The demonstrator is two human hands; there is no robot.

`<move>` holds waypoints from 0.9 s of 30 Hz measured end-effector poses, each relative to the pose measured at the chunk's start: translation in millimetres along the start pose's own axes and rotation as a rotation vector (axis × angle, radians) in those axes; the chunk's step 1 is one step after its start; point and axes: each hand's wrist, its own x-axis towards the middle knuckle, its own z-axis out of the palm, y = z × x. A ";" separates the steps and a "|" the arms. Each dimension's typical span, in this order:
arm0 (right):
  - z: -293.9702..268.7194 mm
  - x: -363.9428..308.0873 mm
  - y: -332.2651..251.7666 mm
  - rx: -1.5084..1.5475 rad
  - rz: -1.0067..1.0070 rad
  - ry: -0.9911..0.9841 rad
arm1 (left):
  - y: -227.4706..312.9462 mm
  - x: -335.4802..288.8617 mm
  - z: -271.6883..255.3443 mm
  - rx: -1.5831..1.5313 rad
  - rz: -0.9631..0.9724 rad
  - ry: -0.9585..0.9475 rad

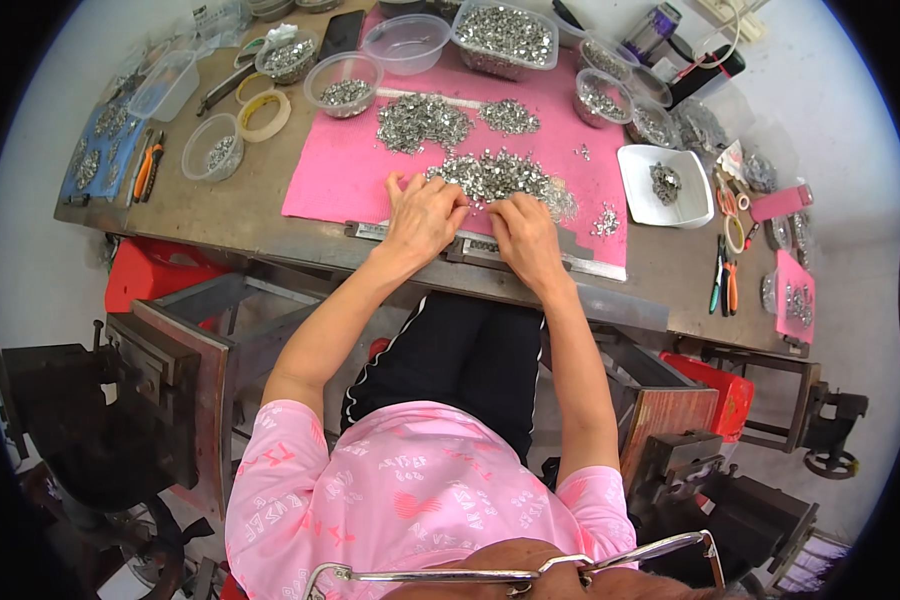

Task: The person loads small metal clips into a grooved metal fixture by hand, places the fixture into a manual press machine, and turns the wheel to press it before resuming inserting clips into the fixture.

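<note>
We rest both hands at the near edge of the desk [220, 215], over a metal rail [490, 247]. Our left hand [425, 215] and right hand [525, 235] spread loose fingers into the nearest heap of small silver parts [500, 175] on the pink mat [340, 170]; whether they pinch any, we cannot tell. We judge this to be sorting, calling for picking single pieces. Beyond lie further heaps and clear tubs [345, 85].

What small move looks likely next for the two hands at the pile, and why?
Probably picking a few more pieces: left hand and right hand both rest fingertips at the near edge of the silver parts pile on the pink mat.
</note>
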 end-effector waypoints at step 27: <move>-33.4 -40.2 -10.7 -0.019 -0.039 -0.072 | -3.9 2.5 -4.1 -0.034 0.019 -0.082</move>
